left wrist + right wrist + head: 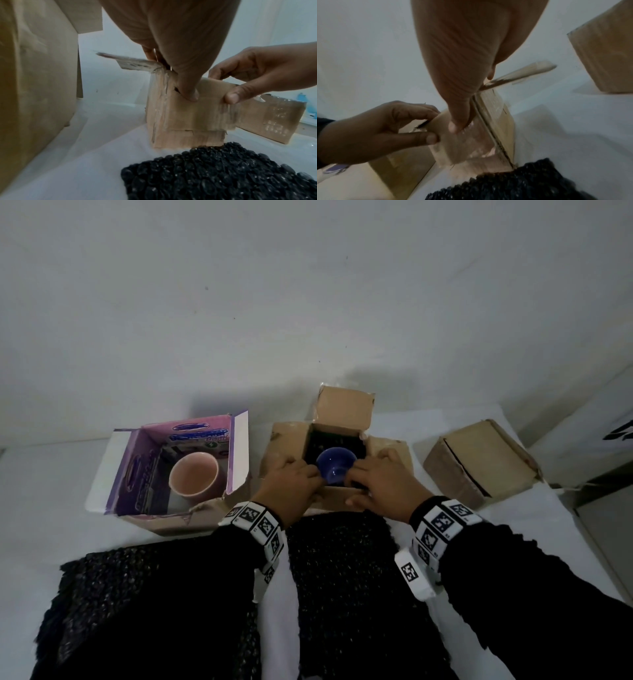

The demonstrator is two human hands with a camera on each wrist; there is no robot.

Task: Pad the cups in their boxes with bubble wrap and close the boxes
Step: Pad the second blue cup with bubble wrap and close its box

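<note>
Middle box [342,498]: I see it upright, mouth up, far flap [346,405] standing, side flaps spread left and right.
Inside it: blue cup [335,469], mouth up, on black bubble wrap lining.
My left hand [291,486]: thumb and fingers pinch the near flap [205,108].
My right hand [380,484]: pinches the same flap, thumb outside.
Left purple box [137,474]: open, pink cup [195,477] upright inside.
Right box [479,460]: brown, closed, tilted.
Loose bubble wrap [349,577]: black sheets lying near me on the white table [513,542].
</note>
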